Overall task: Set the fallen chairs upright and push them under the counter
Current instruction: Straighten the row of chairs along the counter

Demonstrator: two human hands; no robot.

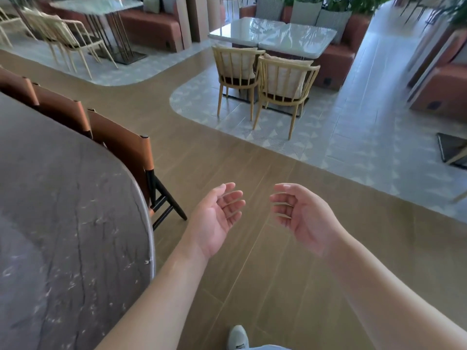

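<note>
A dark grey stone counter (63, 223) with a rounded end fills the left side. Three brown leather-backed chairs stand upright along its far edge, tucked against it; the nearest chair (126, 147) shows black legs by the counter's rim. My left hand (214, 218) and my right hand (300, 215) hover over the wooden floor to the right of the counter, palms facing each other, fingers loosely curled, holding nothing. No fallen chair is in view.
Two light wooden chairs (262, 82) with cushions stand at a white table (275, 36) ahead on patterned tiles. More pale chairs (63, 39) and tables are at the back left. Brown benches line the right. A dark mat (452, 150) lies far right. My shoe (237, 337) is below.
</note>
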